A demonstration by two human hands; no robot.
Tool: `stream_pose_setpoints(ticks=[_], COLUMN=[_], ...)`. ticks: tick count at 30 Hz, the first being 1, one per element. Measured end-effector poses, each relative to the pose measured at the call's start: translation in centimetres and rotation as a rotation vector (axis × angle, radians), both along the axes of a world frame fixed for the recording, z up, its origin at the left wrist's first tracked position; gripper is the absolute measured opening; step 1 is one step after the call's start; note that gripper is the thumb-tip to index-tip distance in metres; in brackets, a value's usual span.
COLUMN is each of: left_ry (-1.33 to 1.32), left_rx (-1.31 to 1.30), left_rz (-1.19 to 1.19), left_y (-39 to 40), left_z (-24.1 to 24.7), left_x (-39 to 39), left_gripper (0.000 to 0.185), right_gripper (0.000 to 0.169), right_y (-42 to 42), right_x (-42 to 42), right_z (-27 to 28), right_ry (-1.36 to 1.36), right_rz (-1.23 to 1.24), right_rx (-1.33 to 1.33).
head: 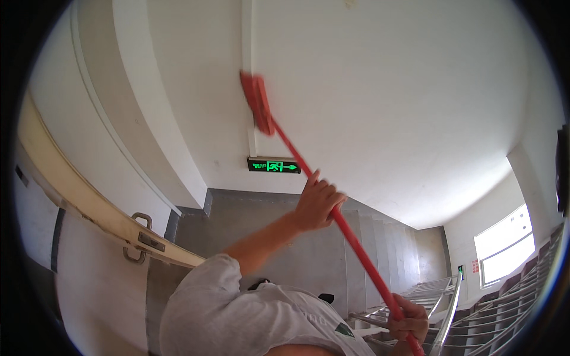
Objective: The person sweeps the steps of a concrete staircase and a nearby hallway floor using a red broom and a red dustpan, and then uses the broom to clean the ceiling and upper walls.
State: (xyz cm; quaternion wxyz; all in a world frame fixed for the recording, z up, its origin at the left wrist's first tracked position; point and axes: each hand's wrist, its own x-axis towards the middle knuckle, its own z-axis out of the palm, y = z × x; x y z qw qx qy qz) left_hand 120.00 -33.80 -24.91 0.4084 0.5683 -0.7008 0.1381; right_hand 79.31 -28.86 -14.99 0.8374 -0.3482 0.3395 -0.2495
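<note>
A red broom (363,256) slants up from the lower right, bristle end highest. My left hand (318,202) is wrapped around the middle of its handle. Lower down, my right hand (407,318) grips the same handle near the bottom of the view. The broom head (259,104), slightly blurred, overlaps a white vertical cable duct (247,35) on the white wall (378,98). Whether the bristles touch the duct or wall, I cannot tell. Just below the broom head is a lit green exit sign (274,165), its right end partly crossed by the handle.
An open door (102,285) with metal handles stands at the left. Grey stairs (378,253) descend at the right beside a metal railing (447,311). A bright window (505,247) is beyond them. Grey floor (262,249) lies below me.
</note>
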Motion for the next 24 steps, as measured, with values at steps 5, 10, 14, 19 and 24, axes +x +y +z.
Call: stream_pose_setpoints(ticks=[5, 10, 14, 19, 24], left_ry=[-0.18, -0.379, -0.464, -0.518, -0.478], left_rx=[-0.315, -0.548, -0.711, -0.777, -0.703], left_rz=[-0.031, -0.062, -0.049, -0.063, 0.016], left_y=[-2.9, -4.8, -4.9, -5.0, -3.4], left_z=[10.3, 17.6, 22.0, 25.6, 21.9], left_x=[0.5, 1.8, 2.2, 3.3, 5.2], left_gripper=[0.025, 0.021, 0.023, 0.025, 0.024], right_gripper=[0.079, 0.08, 0.077, 0.076, 0.08], right_y=[-2.1, -3.2, -4.2, -4.8, -5.0], right_x=[-2.7, -2.2, -3.2, -0.3, 1.4], right_z=[-1.0, -3.2, -5.1, -6.1, -8.0], right_ry=[-0.415, -0.637, -0.625, -0.708, -0.711], right_rz=[0.118, 0.051, -0.148, -0.083, 0.142], right_rx=[0.064, -0.052, -0.154, -0.178, -0.136])
